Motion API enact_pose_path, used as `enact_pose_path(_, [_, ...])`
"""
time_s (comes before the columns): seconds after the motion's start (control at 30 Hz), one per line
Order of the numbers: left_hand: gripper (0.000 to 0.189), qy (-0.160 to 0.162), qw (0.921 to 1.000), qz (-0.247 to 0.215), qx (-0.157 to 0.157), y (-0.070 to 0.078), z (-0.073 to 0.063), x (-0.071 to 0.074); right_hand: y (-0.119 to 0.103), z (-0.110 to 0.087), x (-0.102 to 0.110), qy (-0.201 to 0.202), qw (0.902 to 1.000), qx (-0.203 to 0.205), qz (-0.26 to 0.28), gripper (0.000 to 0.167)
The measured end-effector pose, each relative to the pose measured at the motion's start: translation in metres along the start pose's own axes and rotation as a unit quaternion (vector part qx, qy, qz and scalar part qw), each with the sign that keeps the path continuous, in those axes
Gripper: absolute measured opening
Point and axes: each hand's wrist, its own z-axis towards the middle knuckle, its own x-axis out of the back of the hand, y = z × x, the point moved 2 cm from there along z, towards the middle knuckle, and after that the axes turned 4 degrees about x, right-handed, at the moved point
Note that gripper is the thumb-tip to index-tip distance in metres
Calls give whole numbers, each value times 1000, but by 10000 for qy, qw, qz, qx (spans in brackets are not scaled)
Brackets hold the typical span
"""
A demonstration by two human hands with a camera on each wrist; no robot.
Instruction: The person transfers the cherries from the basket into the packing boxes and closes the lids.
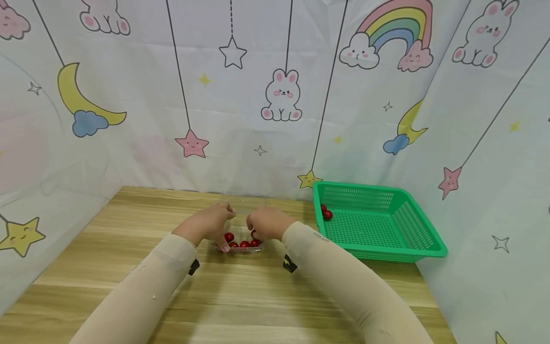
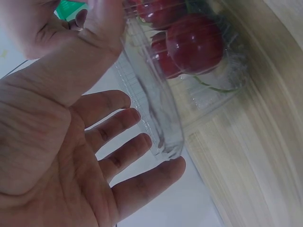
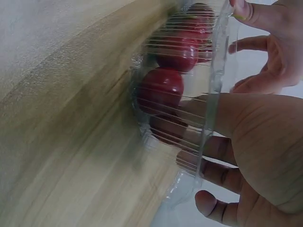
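A clear plastic clamshell box (image 1: 242, 249) with several red cherries (image 1: 244, 244) inside sits on the table. My left hand (image 1: 211, 221) is at the box's left side, thumb (image 2: 99, 35) over the rim and the other fingers fairly straight and spread along the side, as the left wrist view shows. My right hand (image 1: 269, 222) reaches into the box from the right. Its thumb and finger pinch a dark red cherry (image 3: 166, 128) low inside the wall, partly hidden by the fingers. Other cherries (image 3: 161, 90) lie beside that one; a thin green stem (image 2: 213, 87) shows under one.
A green plastic basket (image 1: 378, 251) stands at the right, with two cherries (image 1: 327, 215) by its left wall. The wood-grain table (image 1: 245, 296) ends at a white patterned cloth (image 1: 249, 157) behind and on both sides.
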Motion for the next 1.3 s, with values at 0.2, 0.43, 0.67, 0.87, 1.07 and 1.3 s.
enact_pose_path(0.2, [113,-35,10000,-10,9,0,2,-1,1,-10,14,-100,9993,7,368,26])
enact_pose_path(0.43, [113,26,9999,-113,-4,-1,3,-1,21,-37,42,-58,9940,-38,1095,30])
enact_pose_path(0.67, [113,80,9999,-92,-40,-2,4,-4,58,-73,66,359,9859,-527,1544,26])
enact_pose_path(0.87, [113,50,10000,-80,-22,0,2,-3,94,-103,81,718,9722,-1285,1821,28])
enact_pose_path(1.07, [113,13,10000,-65,6,0,2,-3,133,-124,84,826,9592,-1832,1990,32])
enact_pose_path(1.3, [111,1,10000,-87,-8,-1,4,-4,165,-140,73,863,9479,-2250,2082,32])
